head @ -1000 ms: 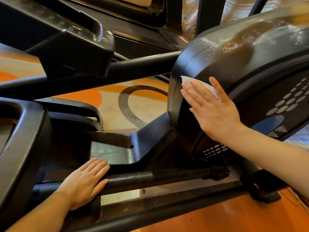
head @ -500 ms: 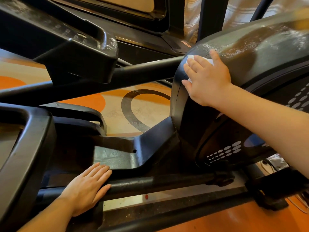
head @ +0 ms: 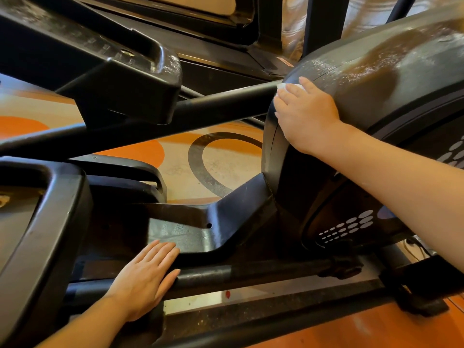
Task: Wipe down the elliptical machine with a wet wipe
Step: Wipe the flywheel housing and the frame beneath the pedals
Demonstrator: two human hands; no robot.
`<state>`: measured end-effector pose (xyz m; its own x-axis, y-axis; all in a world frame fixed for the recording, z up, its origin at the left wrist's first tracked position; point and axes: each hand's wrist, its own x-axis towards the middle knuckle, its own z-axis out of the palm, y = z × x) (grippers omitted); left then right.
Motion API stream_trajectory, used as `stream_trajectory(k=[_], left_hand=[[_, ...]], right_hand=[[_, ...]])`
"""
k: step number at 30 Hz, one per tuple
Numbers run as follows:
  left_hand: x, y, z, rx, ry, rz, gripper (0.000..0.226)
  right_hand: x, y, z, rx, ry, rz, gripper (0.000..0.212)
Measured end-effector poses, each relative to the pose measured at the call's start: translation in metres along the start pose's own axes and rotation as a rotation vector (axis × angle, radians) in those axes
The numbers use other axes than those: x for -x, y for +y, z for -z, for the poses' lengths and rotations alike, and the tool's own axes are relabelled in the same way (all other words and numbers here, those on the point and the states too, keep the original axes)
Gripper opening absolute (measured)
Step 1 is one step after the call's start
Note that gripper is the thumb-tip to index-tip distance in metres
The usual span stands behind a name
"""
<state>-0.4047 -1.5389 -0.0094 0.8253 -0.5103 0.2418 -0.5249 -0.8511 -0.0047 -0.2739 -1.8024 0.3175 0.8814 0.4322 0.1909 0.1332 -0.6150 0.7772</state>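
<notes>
There is a single view, a wide-angle camera worn on the person's head, looking forward and steeply down from close above the elliptical machine [head: 376,79], so near that its black flywheel housing fills the upper right and a foot pedal [head: 37,234] crowds the lower left edge. Both forearms enter from the bottom and right edges, the left hand [head: 145,277] low and close to the lens, the right hand [head: 306,116] farther ahead at the housing's rounded front. Between the machine's bars the camera sees through to the orange and beige floor [head: 175,167] beyond, and straight lines bow toward the edges.
</notes>
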Motion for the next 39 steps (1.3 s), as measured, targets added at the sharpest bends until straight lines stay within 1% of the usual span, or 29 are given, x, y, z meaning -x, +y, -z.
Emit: stream_trajectory(k=[4, 5, 6, 8, 10, 11, 14, 15, 16, 17, 18, 19, 20, 21, 23, 24, 28, 33, 36, 39], left_hand=[[-0.004, 0.004, 0.005, 0.012, -0.025, 0.045, 0.067], [-0.005, 0.005, 0.007, 0.017, -0.04, 0.058, 0.068], [-0.006, 0.005, 0.008, 0.026, -0.05, 0.072, 0.069], [-0.011, 0.008, 0.013, 0.051, -0.04, 0.1, 0.07], [-0.018, 0.01, 0.018, 0.078, -0.035, 0.12, 0.071], [-0.022, 0.012, 0.021, 0.093, -0.044, 0.124, 0.071], [-0.035, 0.018, 0.032, 0.136, -0.066, 0.108, 0.072], [-0.04, 0.02, 0.035, 0.136, -0.073, 0.092, 0.071], [-0.045, 0.021, 0.037, 0.128, -0.076, 0.069, 0.069], [-0.05, 0.021, 0.04, 0.117, -0.077, 0.045, 0.065], [-0.055, 0.022, 0.043, 0.112, -0.081, 0.027, 0.061], [-0.06, 0.022, 0.046, 0.118, -0.101, 0.016, 0.058], [-0.064, 0.022, 0.05, 0.13, -0.122, 0.011, 0.058], [-0.068, 0.022, 0.055, 0.141, -0.134, 0.007, 0.059], [-0.076, 0.022, 0.065, 0.146, -0.12, 0.005, 0.059], [-0.08, 0.023, 0.07, 0.141, -0.109, 0.0, 0.058], [-0.095, 0.023, 0.088, 0.131, -0.068, 0.009, 0.053], [-0.104, 0.036, 0.091, 0.079, -0.007, 0.067, 0.052], [-0.109, 0.055, 0.099, 0.066, -0.031, 0.095, 0.049], [-0.112, 0.079, 0.11, 0.045, -0.026, 0.074, 0.051]], right_hand=[[0.009, -0.015, -0.011, -0.112, 0.027, 0.045, 0.042], [0.011, -0.023, -0.016, -0.16, 0.059, 0.075, 0.04], [0.015, -0.031, -0.02, -0.194, 0.124, 0.107, 0.04], [0.026, -0.042, -0.025, -0.216, 0.262, 0.099, 0.039], [0.038, -0.051, -0.03, -0.296, 0.31, 0.086, 0.021], [0.043, -0.056, -0.032, -0.331, 0.322, 0.078, 0.016], [0.058, -0.069, -0.041, -0.485, 0.339, 0.063, 0.013], [0.063, -0.073, -0.043, -0.534, 0.319, 0.043, 0.019], [0.068, -0.076, -0.041, -0.592, 0.241, 0.013, 0.037], [0.072, -0.079, -0.037, -0.637, 0.127, -0.006, 0.055], [0.075, -0.081, -0.035, -0.661, 0.033, -0.01, 0.066], [0.079, -0.082, -0.033, -0.691, -0.029, -0.007, 0.069], [0.083, -0.082, -0.033, -0.723, -0.066, -0.008, 0.064], [0.087, -0.081, -0.033, -0.751, -0.084, -0.012, 0.055], [0.093, -0.079, -0.033, -0.779, -0.099, 0.003, 0.035], [0.096, -0.076, -0.033, -0.781, -0.12, 0.017, 0.031], [0.107, -0.07, -0.034, -0.858, -0.194, -0.001, 0.032], [0.132, -0.065, -0.049, -0.888, -0.252, 0.049, 0.027], [0.143, -0.053, -0.05, -0.889, -0.241, 0.07, 0.031], [0.153, -0.044, -0.047, -0.912, -0.214, 0.104, 0.031]])
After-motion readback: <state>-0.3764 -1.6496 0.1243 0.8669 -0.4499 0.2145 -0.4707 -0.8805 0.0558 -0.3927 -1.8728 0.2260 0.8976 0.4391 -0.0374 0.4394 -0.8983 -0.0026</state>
